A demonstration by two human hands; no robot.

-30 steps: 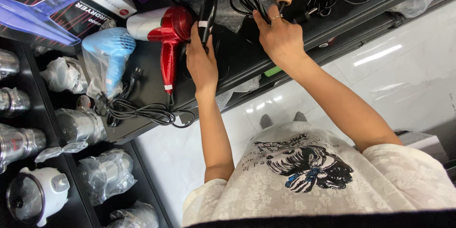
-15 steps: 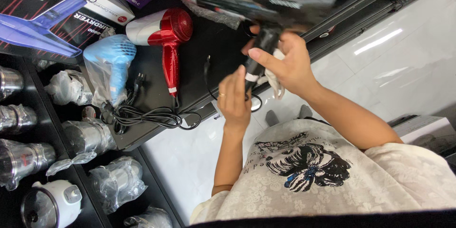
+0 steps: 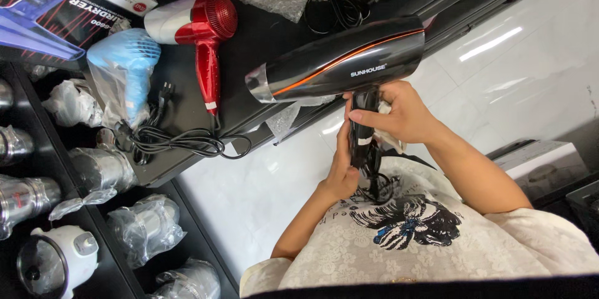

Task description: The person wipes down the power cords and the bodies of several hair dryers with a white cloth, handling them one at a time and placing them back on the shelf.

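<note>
Gripping the handle of the black hair dryer (image 3: 340, 62) just under its barrel, the right hand (image 3: 399, 115) is wrapped tight, while the left hand (image 3: 343, 171) closes on the lower handle from the other side. That dryer sits raised above the edge of the black counter (image 3: 262, 31), nozzle pointing left. Beyond it lie a red hair dryer (image 3: 199, 31), a bagged blue hair dryer (image 3: 121, 65) and a coiled black cord (image 3: 181, 142).

- Cream lace-patterned top (image 3: 499, 249), short-sleeved, floral openwork texture throughout.
- Dark printed graphic on chest, feathery black shapes with blue accents.
- Left hand (image 3: 342, 171) and right hand (image 3: 402, 115) bare, forearms uncovered, no rings or watch visible.
</note>
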